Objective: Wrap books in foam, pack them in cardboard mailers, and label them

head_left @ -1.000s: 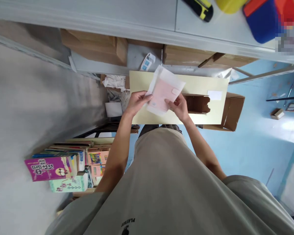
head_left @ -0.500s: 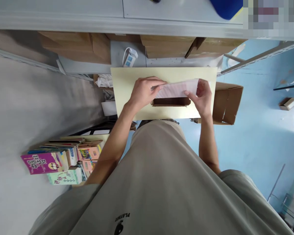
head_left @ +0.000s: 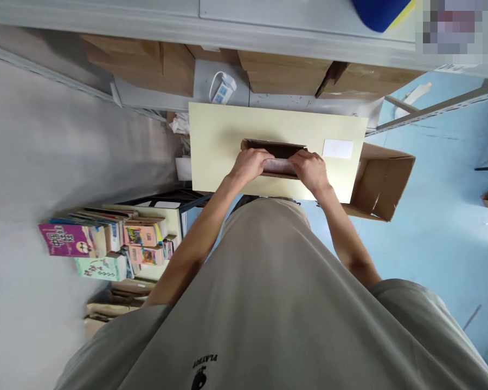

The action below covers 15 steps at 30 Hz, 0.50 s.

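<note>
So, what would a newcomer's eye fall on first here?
Probably the pale packet in the open brown box at center, between the left grip and right grip. Next, perhaps, the bright purple book at the picture's left, and the dark blue object along its top edge.

Pale pink packet, brown box, cream tabletop

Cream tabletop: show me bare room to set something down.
The cream tabletop is bare between its left edge and the small cardboard box, behind that box, and in front of the white slip. The middle is crowded: left hand and right hand hold the pale packet at the box's opening.
</note>
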Tool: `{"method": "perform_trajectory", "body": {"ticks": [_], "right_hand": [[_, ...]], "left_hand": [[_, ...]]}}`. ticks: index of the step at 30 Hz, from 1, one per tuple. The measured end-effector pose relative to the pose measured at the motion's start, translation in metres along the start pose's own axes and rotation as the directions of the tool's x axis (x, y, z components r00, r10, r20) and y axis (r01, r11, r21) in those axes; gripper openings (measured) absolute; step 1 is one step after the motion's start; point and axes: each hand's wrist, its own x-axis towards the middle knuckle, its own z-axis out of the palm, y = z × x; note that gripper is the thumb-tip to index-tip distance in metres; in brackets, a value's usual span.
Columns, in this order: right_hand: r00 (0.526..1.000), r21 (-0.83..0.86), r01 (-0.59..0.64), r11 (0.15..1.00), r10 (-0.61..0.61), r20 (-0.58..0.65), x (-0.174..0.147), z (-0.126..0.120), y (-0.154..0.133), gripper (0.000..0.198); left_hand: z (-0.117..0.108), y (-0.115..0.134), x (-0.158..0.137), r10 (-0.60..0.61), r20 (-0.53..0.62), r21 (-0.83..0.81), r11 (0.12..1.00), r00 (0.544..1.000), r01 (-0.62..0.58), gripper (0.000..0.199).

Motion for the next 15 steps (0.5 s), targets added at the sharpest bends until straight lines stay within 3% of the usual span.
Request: {"method": "perform_trajectory", "body": {"ticks": [5, 9, 12, 15], "right_hand": [[0.997, -0.152, 0.063, 0.986, -0.057, 0.049, 0.002, 0.008, 0.001, 0.038], [0.998, -0.071, 0.055, 0.996, -0.054, 0.013, 0.000, 0.005, 0.001, 0.038], [0.984, 0.077, 0.016, 0.997, -0.002, -0.179, -0.011, -0.002, 0.011, 0.039], [0.943, 0.227, -0.096, 0.969, 0.161, -0.290, -0.027, -0.004, 0.033, 0.041]], "left_hand": [[0.007, 0.005, 0.006, -0.060, 0.094, 0.134, 0.990, 0.994, 0.047, 0.048], [0.009, 0.006, -0.001, -0.105, 0.102, 0.133, 0.987, 0.989, 0.092, 0.051], [0.004, -0.001, -0.023, -0.067, -0.108, 0.051, 0.996, 0.992, 0.073, 0.046], [-0.003, -0.023, -0.047, -0.166, -0.371, -0.058, 0.986, 0.914, 0.156, 0.041]]}}
